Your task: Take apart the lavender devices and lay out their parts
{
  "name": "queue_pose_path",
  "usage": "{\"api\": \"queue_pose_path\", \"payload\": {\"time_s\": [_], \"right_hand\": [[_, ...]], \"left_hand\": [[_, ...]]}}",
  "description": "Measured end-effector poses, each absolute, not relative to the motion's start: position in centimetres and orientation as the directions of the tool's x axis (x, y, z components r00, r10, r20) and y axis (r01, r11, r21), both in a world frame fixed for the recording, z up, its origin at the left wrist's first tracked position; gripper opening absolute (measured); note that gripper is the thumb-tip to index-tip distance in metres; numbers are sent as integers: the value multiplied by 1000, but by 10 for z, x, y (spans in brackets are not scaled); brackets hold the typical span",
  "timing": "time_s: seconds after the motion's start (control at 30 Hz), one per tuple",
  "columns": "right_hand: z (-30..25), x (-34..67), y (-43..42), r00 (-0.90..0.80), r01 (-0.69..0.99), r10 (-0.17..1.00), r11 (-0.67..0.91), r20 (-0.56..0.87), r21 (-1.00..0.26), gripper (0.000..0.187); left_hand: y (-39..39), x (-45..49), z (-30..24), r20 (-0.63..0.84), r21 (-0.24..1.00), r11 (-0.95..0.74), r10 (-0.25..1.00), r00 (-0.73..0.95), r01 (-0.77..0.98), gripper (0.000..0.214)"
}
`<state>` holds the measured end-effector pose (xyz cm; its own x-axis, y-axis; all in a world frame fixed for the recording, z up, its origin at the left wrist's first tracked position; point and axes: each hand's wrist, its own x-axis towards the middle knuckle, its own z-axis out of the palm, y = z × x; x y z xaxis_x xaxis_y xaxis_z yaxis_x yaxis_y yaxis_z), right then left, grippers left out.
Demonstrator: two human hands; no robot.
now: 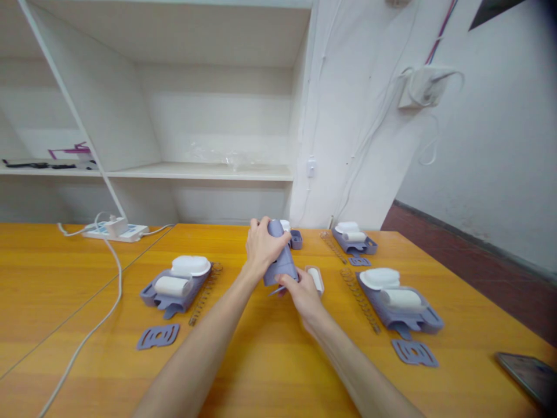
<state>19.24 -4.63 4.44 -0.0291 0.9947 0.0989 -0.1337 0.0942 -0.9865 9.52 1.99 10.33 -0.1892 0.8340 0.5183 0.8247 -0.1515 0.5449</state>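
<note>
My left hand [264, 247] is wrapped round the upper part of a purple-grey plastic housing [279, 264], which is tilted above the table. Lower down, my right hand [303, 293] is closed on the housing's near end, thumb on top. A thin purple-grey tab [277, 291] sticks out below that end; whether it belongs to the housing I cannot tell. Just behind my right hand lies a white roller [315, 279] in a small pale part. Partly hidden beyond the housing stands another purple-grey piece [296, 239] with something white beside it.
Purple-grey trays with white parts stand at left [176, 290], right [398, 302] and far right [354, 237]. Metal springs [360, 301] and slotted plates [415, 352] lie beside them. A phone [528, 371], a power strip [119, 230] and its white cable [104, 325] are on the table [261, 371].
</note>
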Motion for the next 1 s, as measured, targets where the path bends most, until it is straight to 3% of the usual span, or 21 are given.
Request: {"api": "queue_pose_path", "payload": {"time_s": [0.1,0.23,0.37,0.67,0.87,1.0], "right_hand": [[41,198,-50,-89,-118,983,147,158,-982,16],[36,195,-58,-204,12,961,192,186,-981,19],[31,181,-60,-126,92,972,212,200,-973,18],[25,200,-63,-108,229,980,188,167,-955,18],[32,229,-89,77,328,981,146,180,-933,27],[33,244,-86,279,304,921,185,273,-934,33]], "left_hand": [[28,84,109,459,555,-144,875,-157,820,40],[40,55,122,457,572,-21,839,-297,820,42],[40,38,127,462,545,-40,848,-260,837,42],[46,25,129,495,673,61,703,-510,737,47],[50,1,153,465,787,63,593,-657,614,58],[44,2,158,449,742,40,712,-540,670,62]]}}
